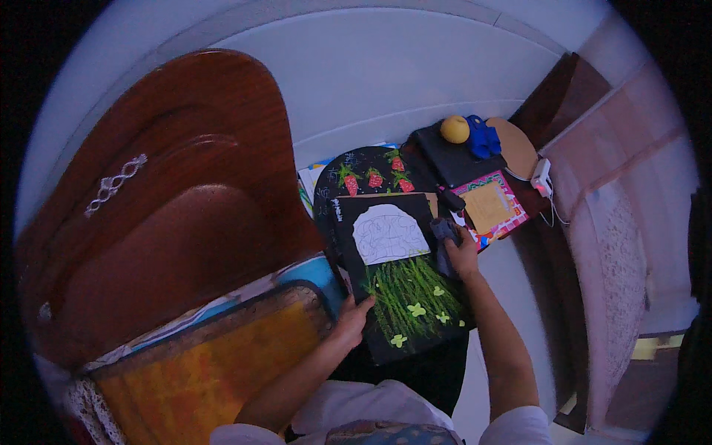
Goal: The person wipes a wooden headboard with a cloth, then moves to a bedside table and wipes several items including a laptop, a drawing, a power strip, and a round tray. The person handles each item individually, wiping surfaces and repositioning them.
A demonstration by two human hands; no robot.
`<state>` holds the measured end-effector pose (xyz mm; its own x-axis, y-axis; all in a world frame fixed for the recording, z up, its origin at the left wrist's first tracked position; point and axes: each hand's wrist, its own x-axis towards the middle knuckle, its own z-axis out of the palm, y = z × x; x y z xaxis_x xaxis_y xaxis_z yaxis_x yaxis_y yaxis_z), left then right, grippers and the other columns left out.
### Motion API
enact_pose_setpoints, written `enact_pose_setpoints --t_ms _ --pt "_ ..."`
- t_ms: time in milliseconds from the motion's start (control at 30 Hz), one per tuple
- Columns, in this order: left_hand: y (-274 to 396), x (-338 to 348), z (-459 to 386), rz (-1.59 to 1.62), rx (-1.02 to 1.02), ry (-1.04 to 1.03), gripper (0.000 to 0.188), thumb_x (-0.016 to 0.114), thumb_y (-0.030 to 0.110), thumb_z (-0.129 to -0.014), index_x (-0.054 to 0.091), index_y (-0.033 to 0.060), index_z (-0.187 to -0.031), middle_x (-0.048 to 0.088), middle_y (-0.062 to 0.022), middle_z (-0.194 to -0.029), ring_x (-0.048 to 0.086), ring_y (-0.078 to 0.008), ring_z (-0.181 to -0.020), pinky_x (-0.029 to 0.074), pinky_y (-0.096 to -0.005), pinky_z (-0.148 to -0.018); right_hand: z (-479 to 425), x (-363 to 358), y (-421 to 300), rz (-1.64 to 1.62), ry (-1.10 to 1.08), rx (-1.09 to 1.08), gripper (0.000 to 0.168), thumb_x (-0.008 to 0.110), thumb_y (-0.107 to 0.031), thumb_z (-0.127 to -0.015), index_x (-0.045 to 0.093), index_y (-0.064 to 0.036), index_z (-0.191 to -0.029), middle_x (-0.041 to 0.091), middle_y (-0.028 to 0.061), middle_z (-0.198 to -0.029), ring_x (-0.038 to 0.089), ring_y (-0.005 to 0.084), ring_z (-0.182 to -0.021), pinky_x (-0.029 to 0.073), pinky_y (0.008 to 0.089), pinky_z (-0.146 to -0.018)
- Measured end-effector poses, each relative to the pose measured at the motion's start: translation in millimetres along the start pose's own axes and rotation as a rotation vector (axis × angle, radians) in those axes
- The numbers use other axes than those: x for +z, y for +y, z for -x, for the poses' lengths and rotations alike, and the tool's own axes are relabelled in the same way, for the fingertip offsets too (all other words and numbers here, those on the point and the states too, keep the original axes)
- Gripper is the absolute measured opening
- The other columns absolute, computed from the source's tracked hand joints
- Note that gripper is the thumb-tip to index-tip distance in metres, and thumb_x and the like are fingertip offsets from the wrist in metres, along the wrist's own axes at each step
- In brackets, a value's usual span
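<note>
In the middle lies a black art sheet (350,239) painted with green grass (403,289) and dotted with pale yellow-green flowers (415,310). A white paper cutout (389,233) with line drawing sits on its upper half. My left hand (354,320) grips the sheet's left edge near the bottom, thumb on top. At the sheet's right edge, my right hand (463,250) holds a dark grey object (444,231), whose kind is unclear. Behind the sheet shows a black rounded board (361,158) with red painted strawberries (375,178), partly covered.
On the right stand a black flat case (453,161), a yellow round fruit (455,129), a blue item (484,137), a round tan board (514,147), a tan paper (488,207) and a white plug adapter (540,177) with cable. At left is a wooden bed headboard (211,105) beside an orange mat (222,356).
</note>
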<state>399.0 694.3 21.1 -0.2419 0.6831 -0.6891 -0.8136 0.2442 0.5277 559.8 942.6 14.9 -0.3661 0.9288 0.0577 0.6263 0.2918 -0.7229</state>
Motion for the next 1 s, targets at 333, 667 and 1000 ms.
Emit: enact_pose_setpoints --t_ms 333,667,1000 --pt "50 5 63 -0.28 0.173 -0.181 0.031 0.059 0.013 -0.084 0.051 0.0071 -0.114 0.058 -0.0035 -0.102 0.056 -0.0148 -0.089 0.047 -0.0309 -0.078 40 -100 -14 -0.721 -0.648 0.744 0.028 0.058 -0.03 -0.077 0.06 -0.007 -0.093 0.062 0.0053 -0.078 0.058 0.0148 -0.061 0.049 0.0262 -0.053" --pt "60 20 37 -0.607 0.337 -0.363 0.034 0.057 0.014 -0.085 0.047 0.0046 -0.116 0.056 -0.0024 -0.099 0.053 -0.0113 -0.086 0.045 -0.0292 -0.075 62 -135 -11 -0.775 -0.4 0.521 0.044 0.058 -0.024 -0.074 0.053 -0.005 -0.113 0.059 0.0058 -0.089 0.057 0.0128 -0.069 0.047 0.0241 -0.059" --pt "37 5 -5 -0.446 0.218 -0.267 0.029 0.056 0.023 -0.087 0.052 0.0062 -0.111 0.055 0.0003 -0.09 0.05 -0.0088 -0.076 0.043 -0.0263 -0.065 41 -112 -29 -0.347 -0.326 0.361 0.045 0.058 -0.014 -0.069 0.052 -0.001 -0.112 0.056 0.0055 -0.09 0.054 0.0112 -0.072 0.044 0.0225 -0.065"
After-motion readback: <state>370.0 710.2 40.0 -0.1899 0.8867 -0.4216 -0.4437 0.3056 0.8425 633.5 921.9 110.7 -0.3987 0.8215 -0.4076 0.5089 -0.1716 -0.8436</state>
